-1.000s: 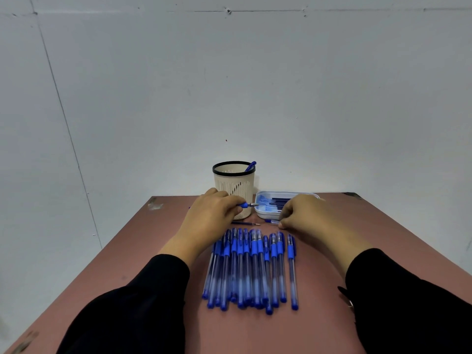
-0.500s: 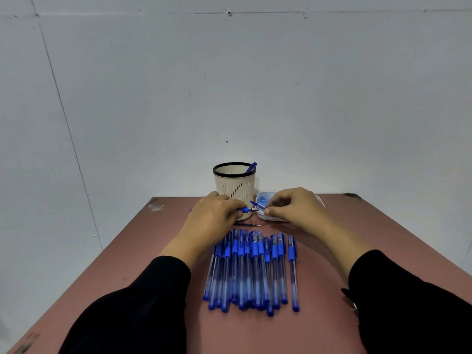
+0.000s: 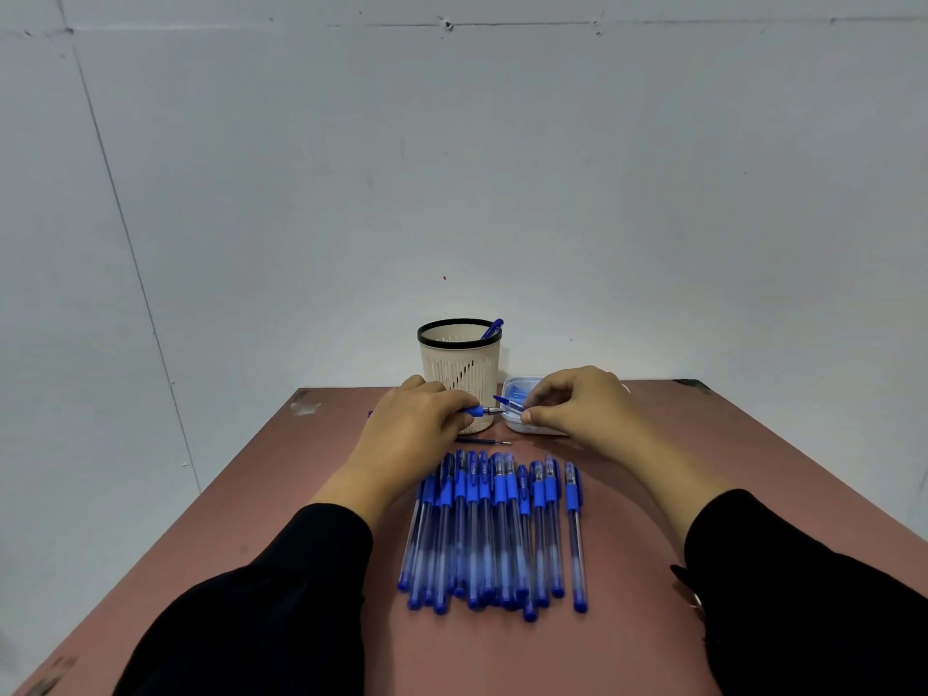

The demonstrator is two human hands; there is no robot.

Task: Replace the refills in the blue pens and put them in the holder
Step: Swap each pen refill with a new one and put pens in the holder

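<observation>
My left hand [image 3: 409, 434] grips a blue pen [image 3: 477, 410] whose metal tip points right, in front of the cream holder [image 3: 459, 376]. Close beside that tip, my right hand [image 3: 577, 406] pinches a small blue pen piece [image 3: 507, 403], probably a cap. The holder has a black rim, and one blue pen [image 3: 492, 328] stands in it. Behind my right hand sits a white tray [image 3: 532, 428] of blue refills, mostly hidden. Several blue pens [image 3: 494, 529] lie side by side in a row on the table's middle. One thin loose refill [image 3: 484, 442] lies between the row and the holder.
The brown table [image 3: 251, 519] has bare surface left and right of the pen row. Its far edge meets a grey wall just behind the holder. My black sleeves [image 3: 803, 610] cover the near corners.
My right hand left the table near the pen row, rose with the small blue piece pinched and came to the pen tip held by my left hand. The left hand hardly moved.
</observation>
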